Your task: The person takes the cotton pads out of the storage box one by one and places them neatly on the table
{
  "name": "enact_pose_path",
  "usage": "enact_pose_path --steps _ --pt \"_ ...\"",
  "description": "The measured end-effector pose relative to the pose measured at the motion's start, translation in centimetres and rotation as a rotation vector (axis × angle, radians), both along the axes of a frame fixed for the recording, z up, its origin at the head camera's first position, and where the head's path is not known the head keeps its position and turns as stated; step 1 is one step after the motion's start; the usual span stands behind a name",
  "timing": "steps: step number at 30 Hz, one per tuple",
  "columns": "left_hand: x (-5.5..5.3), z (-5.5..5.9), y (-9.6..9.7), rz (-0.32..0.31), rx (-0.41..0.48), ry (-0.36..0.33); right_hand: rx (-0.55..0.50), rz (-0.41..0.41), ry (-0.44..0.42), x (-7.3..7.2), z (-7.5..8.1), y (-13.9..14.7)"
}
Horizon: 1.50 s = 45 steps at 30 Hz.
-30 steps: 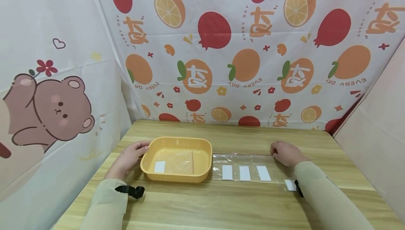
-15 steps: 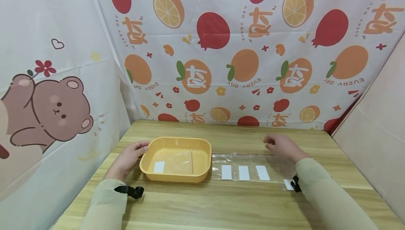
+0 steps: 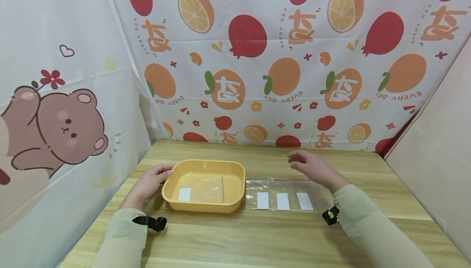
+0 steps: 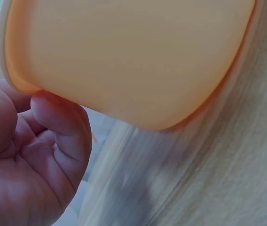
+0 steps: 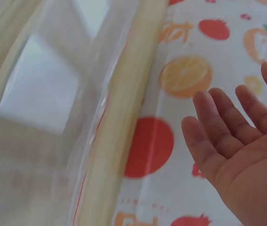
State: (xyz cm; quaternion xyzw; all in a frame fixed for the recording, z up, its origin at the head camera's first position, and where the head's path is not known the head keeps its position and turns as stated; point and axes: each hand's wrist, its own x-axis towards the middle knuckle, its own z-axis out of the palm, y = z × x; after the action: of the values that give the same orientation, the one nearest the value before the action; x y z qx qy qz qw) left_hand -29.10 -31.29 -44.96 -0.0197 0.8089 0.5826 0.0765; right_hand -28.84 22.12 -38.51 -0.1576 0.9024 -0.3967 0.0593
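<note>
A yellow plastic tray [image 3: 204,207] stands on the table, left of centre. My left hand [image 3: 149,184] holds it at its left side; in the left wrist view the fingers [image 4: 60,113] curl against the tray wall [image 4: 138,61] by the rim. One clear zip bag [image 3: 207,190] with a white label lies inside the tray. To the right, several clear zip bags [image 3: 274,186] with white labels lie overlapping in a row. Above and behind the row's right part hovers my right hand [image 3: 312,167], holding nothing. The right wrist view shows its relaxed fingers [image 5: 223,117] beside a bag's red zip line.
A wooden table [image 3: 235,239] carries everything. A fruit-print cloth [image 3: 250,75] hangs along its back edge, and a bear-print cloth [image 3: 73,124] hangs at the left. A black wrist strap [image 3: 151,222] circles the left sleeve; a black camera mount [image 3: 330,215] sits on the right sleeve.
My right hand has lifted off the right end of the bag row and moved left and back over it, its fingers loosening. The left hand and tray stay put.
</note>
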Motion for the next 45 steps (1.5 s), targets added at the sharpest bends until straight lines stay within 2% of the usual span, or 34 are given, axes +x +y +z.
enact_pose_path --steps 8,14,23,30,36,39,45 --pt "0.0 -0.1 -0.2 0.0 0.016 -0.005 -0.269 0.098 -0.151 0.9 1.3 -3.1" --pt "-0.1 0.0 -0.1 0.002 0.009 -0.004 -0.381 0.154 -0.213 1.4 1.8 -5.3" --pt "0.1 -0.1 -0.1 -0.013 0.021 0.004 -0.513 0.196 -0.328 1.6 1.4 -9.4" --pt "0.1 -0.3 -0.3 -0.011 0.018 0.009 -0.639 0.23 -0.406 1.9 0.5 -13.3" --pt "0.2 -0.2 -0.2 -0.018 0.013 0.007 -0.745 0.161 -0.491 2.1 -0.7 -16.0" --pt "0.1 -0.1 -0.2 -0.021 0.014 0.006 -0.769 0.103 -0.504 2.0 -1.3 -17.3" --pt "-0.1 0.0 -0.2 -0.014 0.011 0.001 -0.792 0.036 -0.52 1.8 -2.2 -19.5"
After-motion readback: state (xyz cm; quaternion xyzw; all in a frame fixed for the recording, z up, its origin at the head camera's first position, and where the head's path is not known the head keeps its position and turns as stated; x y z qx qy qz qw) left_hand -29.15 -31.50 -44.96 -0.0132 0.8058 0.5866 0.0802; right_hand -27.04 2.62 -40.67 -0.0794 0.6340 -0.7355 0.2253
